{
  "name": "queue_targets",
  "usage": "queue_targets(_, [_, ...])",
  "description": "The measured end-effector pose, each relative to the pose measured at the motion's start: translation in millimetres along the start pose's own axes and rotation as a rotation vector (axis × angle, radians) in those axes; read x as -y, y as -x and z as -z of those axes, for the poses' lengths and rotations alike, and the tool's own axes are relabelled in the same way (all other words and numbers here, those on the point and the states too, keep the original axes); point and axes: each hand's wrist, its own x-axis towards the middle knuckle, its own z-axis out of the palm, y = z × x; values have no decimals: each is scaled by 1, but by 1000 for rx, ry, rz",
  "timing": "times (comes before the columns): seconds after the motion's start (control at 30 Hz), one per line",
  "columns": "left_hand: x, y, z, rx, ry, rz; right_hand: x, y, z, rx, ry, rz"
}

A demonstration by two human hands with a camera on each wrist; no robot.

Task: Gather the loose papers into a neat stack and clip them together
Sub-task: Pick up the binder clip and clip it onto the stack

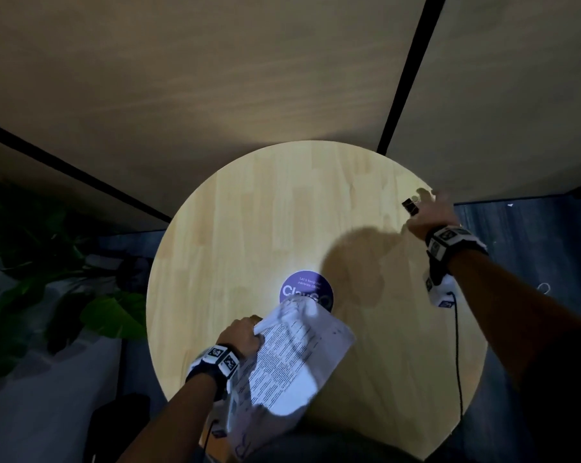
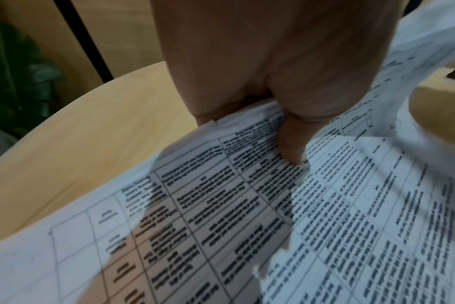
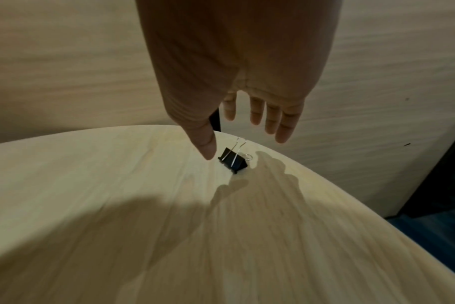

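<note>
A bundle of printed papers (image 1: 292,359) lies askew over the near edge of the round wooden table (image 1: 249,228). My left hand (image 1: 240,334) grips the bundle at its far left corner, thumb (image 2: 291,148) pressed on the top sheet (image 2: 247,205), which bends up. A black binder clip (image 3: 233,161) with silver wire handles sits near the table's far right rim (image 1: 410,206). My right hand (image 3: 244,131) hovers just over it, fingers straight and spread, thumb tip beside the clip, holding nothing.
A round purple sticker (image 1: 304,290) marks the table's middle, partly under the papers. Wood-panelled walls (image 1: 215,78) stand close behind the table. Green plant leaves (image 1: 92,312) are at the left. A black cable (image 1: 458,362) hangs from my right wrist.
</note>
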Motion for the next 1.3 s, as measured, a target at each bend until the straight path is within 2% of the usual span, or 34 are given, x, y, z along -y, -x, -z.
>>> queue_targets(0.13, [7,-3,-11,12,-2,31,-1,-16,-12,67,5,-4])
queue_targets(0.3, [7,-12,-14,14,1,36,17,3,-35,-90,-53,169])
queue_targets(0.4, [7,-17,-12,45,12,42,33,18,-48,-37,-103,186])
queue_targets(0.5, [8,-21,-12,60,-3,39,48,42,-63,-46,-167,208])
queue_targets(0.7, [12,-19,-19,23,0,43,72,108,-93,96,-140,287])
queue_targets(0.8, [15,-16,-22,3,6,30,72,133,-100,104,-168,285])
queue_targets(0.9, [17,-12,-24,-13,25,13,69,144,-103,123,-217,260])
queue_targets(1.03, [20,-7,-26,-22,32,-15,69,150,-102,187,-134,265])
queue_targets(1.17, [19,-4,-24,-17,22,-43,63,154,-108,124,-143,319])
queue_targets(1.3, [18,-2,-25,-17,0,-43,69,157,-106,271,-210,373])
